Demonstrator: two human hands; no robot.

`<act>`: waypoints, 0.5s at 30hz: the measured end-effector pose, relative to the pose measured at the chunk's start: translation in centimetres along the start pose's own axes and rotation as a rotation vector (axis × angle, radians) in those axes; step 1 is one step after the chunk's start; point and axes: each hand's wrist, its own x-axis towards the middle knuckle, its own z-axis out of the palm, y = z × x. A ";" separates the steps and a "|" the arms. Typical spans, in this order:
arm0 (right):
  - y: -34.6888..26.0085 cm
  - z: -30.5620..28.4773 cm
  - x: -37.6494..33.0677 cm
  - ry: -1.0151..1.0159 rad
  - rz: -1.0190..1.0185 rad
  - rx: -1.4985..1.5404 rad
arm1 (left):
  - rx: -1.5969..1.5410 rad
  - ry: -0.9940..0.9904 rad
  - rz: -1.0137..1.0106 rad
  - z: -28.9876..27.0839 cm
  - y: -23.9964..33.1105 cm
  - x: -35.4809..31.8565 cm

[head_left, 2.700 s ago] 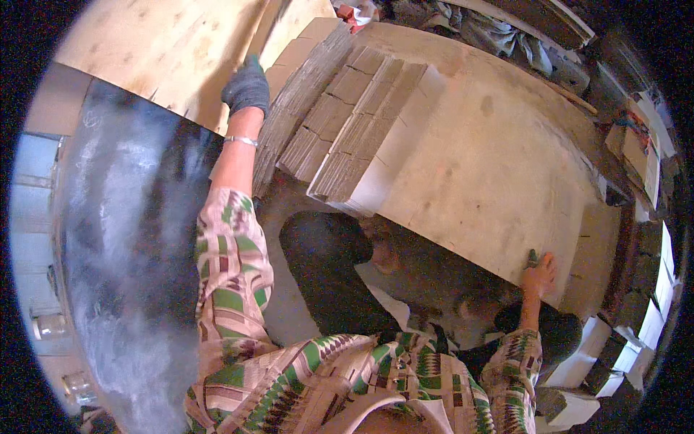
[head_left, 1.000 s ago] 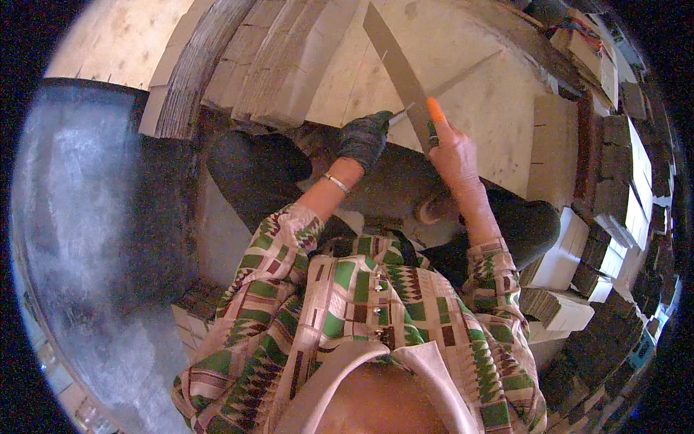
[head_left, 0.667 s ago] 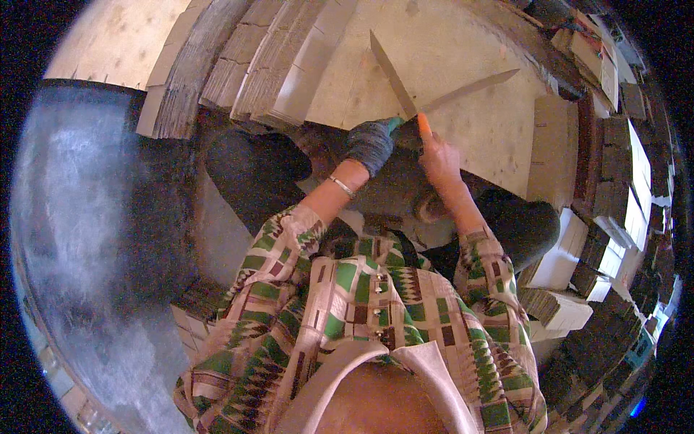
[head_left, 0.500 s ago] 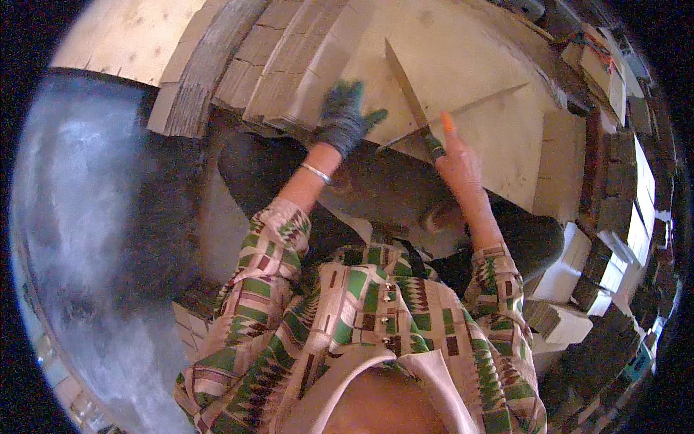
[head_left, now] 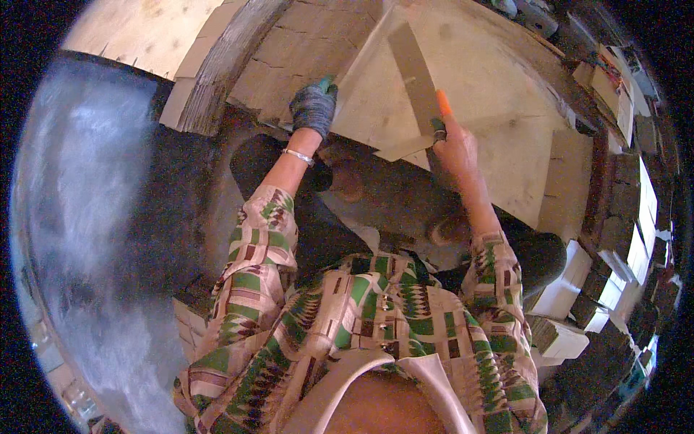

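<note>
My left hand (head_left: pixel 314 108), in a dark grey and green glove, is closed at the near edge of a brown cardboard sheet (head_left: pixel 293 65). Its fingertips are partly hidden. In my right hand (head_left: pixel 457 155) is a long knife (head_left: pixel 416 69), its broad blade pointing away over the pale board (head_left: pixel 491 101). An orange cover sits on my right index finger, which stretches along the knife. Below the blade, a small light flap of cardboard (head_left: pixel 403 148) lies at the board's near edge.
A weathered wooden beam (head_left: pixel 224 69) runs along the left of the cardboard. Stacked cardboard pieces (head_left: pixel 560 336) stand at the right. Another pale board (head_left: pixel 144 36) is at the far left, above a dusty dark floor (head_left: pixel 94 217).
My left hand has moved slightly left and its spread fingers have curled in at the cardboard. The knife has turned to show its blade broader. The thin strip crossing under it no longer shows.
</note>
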 end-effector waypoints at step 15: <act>0.4 1.7 -4.3 -0.061 -0.143 -0.140 | -0.046 -0.288 0.131 7.2 6.7 -5.0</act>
